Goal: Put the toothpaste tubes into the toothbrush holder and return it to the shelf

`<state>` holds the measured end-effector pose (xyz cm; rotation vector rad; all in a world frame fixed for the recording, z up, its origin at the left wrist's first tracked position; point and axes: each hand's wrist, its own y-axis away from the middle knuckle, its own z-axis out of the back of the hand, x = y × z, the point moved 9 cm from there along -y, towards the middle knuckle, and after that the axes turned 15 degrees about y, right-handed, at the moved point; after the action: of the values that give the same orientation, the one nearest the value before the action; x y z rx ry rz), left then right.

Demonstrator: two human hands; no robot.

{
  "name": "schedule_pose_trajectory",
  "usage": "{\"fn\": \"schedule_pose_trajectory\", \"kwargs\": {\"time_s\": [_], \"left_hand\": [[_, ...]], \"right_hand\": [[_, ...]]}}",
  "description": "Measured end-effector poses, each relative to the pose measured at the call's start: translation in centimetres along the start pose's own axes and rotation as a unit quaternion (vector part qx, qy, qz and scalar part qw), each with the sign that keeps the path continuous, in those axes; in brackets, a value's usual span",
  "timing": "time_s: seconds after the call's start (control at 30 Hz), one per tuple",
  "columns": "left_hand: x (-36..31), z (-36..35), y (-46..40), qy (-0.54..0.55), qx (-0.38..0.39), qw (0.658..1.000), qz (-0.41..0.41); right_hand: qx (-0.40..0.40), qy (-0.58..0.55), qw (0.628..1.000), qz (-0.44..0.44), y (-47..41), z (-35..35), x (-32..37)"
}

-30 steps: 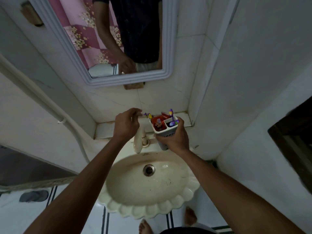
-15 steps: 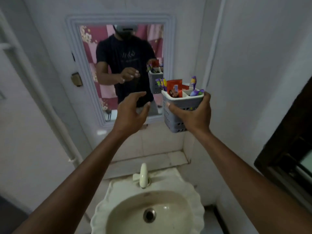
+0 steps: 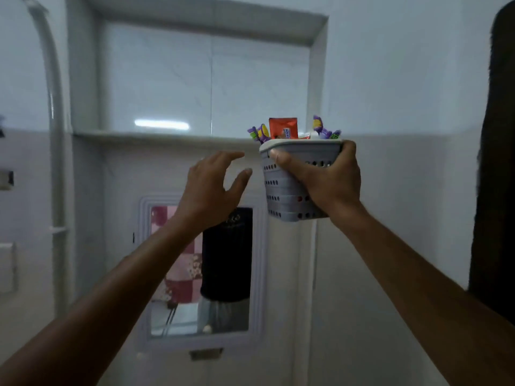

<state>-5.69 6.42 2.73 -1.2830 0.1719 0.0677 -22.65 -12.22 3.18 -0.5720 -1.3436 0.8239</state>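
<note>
My right hand [image 3: 327, 181] grips a grey perforated toothbrush holder [image 3: 281, 190], raised so its rim sits about level with the shelf ledge [image 3: 156, 135] of a tiled wall niche. An orange toothpaste tube [image 3: 282, 128] sticks up out of the holder, with purple and green toothbrushes [image 3: 262, 133] on either side of it. My left hand [image 3: 213, 186] hovers just left of the holder with its fingers spread, holding nothing and not touching it.
A white-framed mirror [image 3: 200, 270] hangs on the wall below the niche, and a person's dark shirt shows in it. A white pipe [image 3: 54, 135] runs down the left wall. A dark door frame [image 3: 498, 162] stands at the right edge.
The view has tilted up from the sink to the wall niche. My right hand has lifted the holder from above the basin to shelf height, and my left hand has risen beside it.
</note>
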Motion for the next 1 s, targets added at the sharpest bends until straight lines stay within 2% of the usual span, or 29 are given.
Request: {"fn": "schedule_pose_trajectory", "kwargs": {"time_s": [0.13, 0.33, 0.53, 0.6, 0.67, 0.87, 1.0], "left_hand": [[-1.6, 1.2, -5.6, 0.006, -0.050, 0.999, -0.007], [0.2, 0.5, -11.8, -0.056, -0.063, 0.996, -0.014], [7.2, -3.7, -12.7, -0.101, -0.004, 0.991, 0.083], [9.2, -5.2, -11.6, -0.147, 0.022, 0.985, 0.084], [9.8, -5.7, -10.7, -0.189, 0.014, 0.980, 0.055], [10.0, -5.9, -10.9, -0.203, 0.001, 0.978, 0.034], [10.3, -6.0, -10.8, -0.217, -0.004, 0.975, 0.035]], "right_hand": [[-0.015, -0.013, 1.000, 0.015, -4.7, 2.0, 3.9], [-0.060, 0.007, 0.998, 0.019, -10.5, 2.1, 6.9], [-0.085, 0.042, 0.996, 0.003, -14.4, -0.5, 7.0], [-0.084, 0.058, 0.995, 0.001, -15.3, -1.8, 6.3], [-0.070, 0.069, 0.995, 0.007, -16.0, -3.4, 5.5], [-0.003, 0.092, 0.995, 0.036, -17.1, -8.4, 3.7], [0.066, 0.213, 0.972, 0.073, -16.5, -12.2, 2.3]]}}
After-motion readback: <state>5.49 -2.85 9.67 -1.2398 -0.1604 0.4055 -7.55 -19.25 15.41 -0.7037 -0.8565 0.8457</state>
